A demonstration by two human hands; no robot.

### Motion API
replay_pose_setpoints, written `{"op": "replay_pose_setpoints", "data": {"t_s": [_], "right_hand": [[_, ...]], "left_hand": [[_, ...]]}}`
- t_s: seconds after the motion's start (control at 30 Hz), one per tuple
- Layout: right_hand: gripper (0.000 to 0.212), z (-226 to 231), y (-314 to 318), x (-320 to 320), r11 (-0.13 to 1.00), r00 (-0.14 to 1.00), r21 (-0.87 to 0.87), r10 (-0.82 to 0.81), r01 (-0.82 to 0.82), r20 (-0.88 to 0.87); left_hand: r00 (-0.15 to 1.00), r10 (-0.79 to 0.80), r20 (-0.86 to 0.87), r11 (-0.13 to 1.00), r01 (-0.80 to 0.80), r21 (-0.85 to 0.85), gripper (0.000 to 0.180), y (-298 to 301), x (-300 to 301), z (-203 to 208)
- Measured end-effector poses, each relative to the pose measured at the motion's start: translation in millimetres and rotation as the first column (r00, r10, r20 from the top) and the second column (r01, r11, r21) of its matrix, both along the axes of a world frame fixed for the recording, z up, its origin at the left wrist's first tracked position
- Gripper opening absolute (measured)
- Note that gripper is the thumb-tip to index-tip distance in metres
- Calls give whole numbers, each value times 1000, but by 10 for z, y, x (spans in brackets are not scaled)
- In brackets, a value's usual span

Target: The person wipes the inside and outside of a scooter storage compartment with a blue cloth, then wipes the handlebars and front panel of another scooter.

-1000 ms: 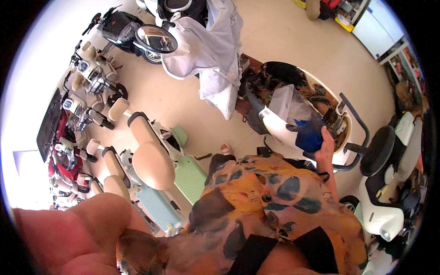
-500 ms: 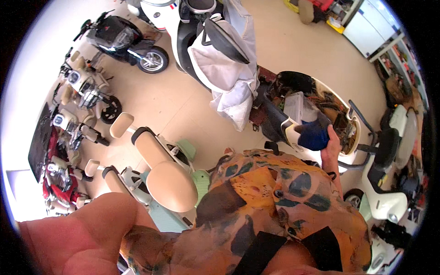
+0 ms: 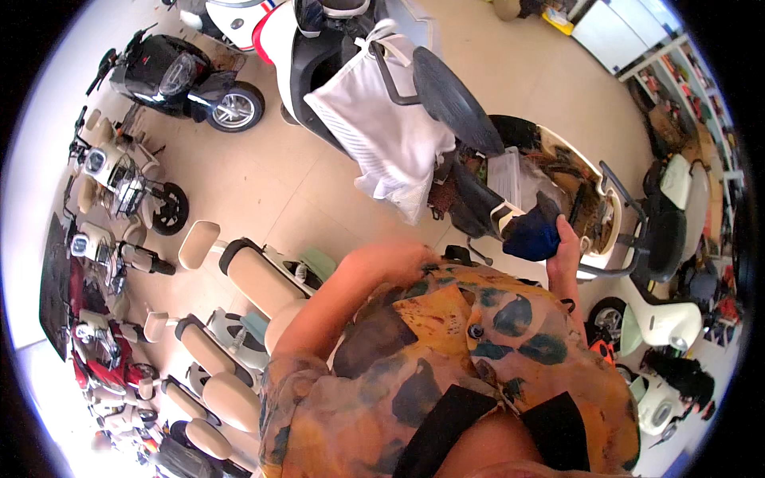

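The right hand grasps a dark blue cloth at the near edge of the open scooter body; left of that body, the left hand is blurred, its grip indeterminable.

No lettering or number is legible on any item in view. Marks noted: at eleven o'clock, the white scooter carries a short red and blue stripe mark and a small dark round spot, neither with readable characters. At ten o'clock, the black scooter bears a tiny red mark on its dark bodywork, too small to decipher. Any print on the goods on the shelves, at two o'clock, is likewise unreadable.
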State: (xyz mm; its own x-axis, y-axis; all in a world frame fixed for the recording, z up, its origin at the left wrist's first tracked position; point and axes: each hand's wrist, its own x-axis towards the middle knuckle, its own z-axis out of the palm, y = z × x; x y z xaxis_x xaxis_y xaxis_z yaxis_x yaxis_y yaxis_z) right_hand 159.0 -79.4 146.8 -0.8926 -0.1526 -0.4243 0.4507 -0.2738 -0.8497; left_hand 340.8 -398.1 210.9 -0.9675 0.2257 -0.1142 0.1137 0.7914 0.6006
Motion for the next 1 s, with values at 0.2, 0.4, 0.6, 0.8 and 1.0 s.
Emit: {"op": "replay_pose_setpoints", "data": {"t_s": [0.2, 0.4, 0.6, 0.8, 1.0], "right_hand": [[29, -80, -65, -175, 999, 996, 5, -53, 53, 77], [30, -83, -284, -290, 998, 996, -53, 28, -24, 82], [31, -253, -146, -424, 987, 983, -93, -115, 129, 144], [32, -393, -314, -479, 981, 979, -127, -122, 143, 161], [35, -420, -634, -553, 980, 974, -60, -183, 192, 134]], "left_hand": [[605, 449, -658, 851, -513, 109, 37, -304, -293, 844], [902, 235, -362, 917, -329, -225, 53, -273, -668, 101], [667, 367, -648, 888, -459, 30, 27, -288, -650, 507], [706, 341, -621, 870, -487, -76, 29, -257, -367, 211], [614, 424, -665, 862, -500, 88, 30, -840, -208, 159]]}}
